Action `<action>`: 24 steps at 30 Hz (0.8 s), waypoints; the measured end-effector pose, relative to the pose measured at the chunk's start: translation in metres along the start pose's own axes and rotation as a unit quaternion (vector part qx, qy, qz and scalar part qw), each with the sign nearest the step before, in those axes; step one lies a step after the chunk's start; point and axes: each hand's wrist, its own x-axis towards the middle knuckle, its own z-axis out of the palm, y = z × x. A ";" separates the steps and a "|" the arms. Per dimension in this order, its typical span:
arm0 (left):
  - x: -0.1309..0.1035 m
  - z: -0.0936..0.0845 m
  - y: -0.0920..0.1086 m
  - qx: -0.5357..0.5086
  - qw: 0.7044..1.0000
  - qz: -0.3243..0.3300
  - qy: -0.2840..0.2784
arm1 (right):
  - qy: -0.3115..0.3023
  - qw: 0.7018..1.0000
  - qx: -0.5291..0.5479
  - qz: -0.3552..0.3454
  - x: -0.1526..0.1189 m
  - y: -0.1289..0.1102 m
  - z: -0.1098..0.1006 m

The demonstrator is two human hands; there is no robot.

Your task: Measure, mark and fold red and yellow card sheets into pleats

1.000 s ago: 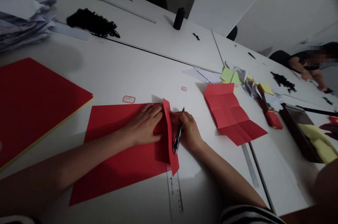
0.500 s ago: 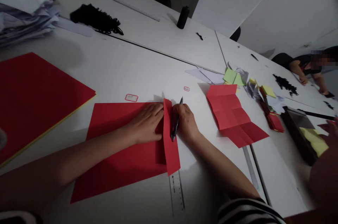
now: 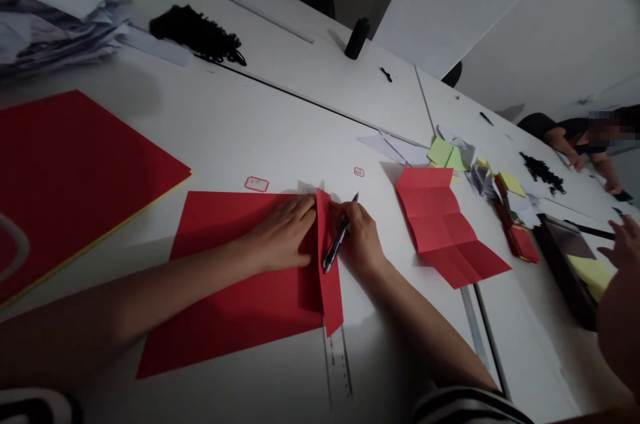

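A sheet of red paper (image 3: 240,311) lies before me, its right edge bent up into a narrow strip. My left hand (image 3: 287,231) rests flat on the sheet, fingers stretched toward the fold and their tips partly hidden behind the raised strip. On the strip's other side, my right hand (image 3: 363,237) is closed around a black pen (image 3: 336,244), its fingers against the paper's upper part. The pen slants across the strip. A clear ruler (image 3: 340,367) pokes out from beneath the bent edge, mostly covered.
Large red sheets (image 3: 85,171) lie at left below a heap of white paper (image 3: 55,11). A creased red paper (image 3: 445,217) stands at right, near a dark box (image 3: 565,271). Black cord (image 3: 197,34) and a black cylinder (image 3: 357,39) are farther back. Another person's hand (image 3: 625,244) shows at right.
My right hand has turned slightly at the strip, and the pen leans more. The other person's hand at the right edge has lifted with fingers spread. The view has shifted a little.
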 end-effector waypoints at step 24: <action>-0.003 0.005 -0.004 0.069 0.997 0.020 0.025 | 0.003 1.000 0.010 -0.008 0.018 -0.003 0.006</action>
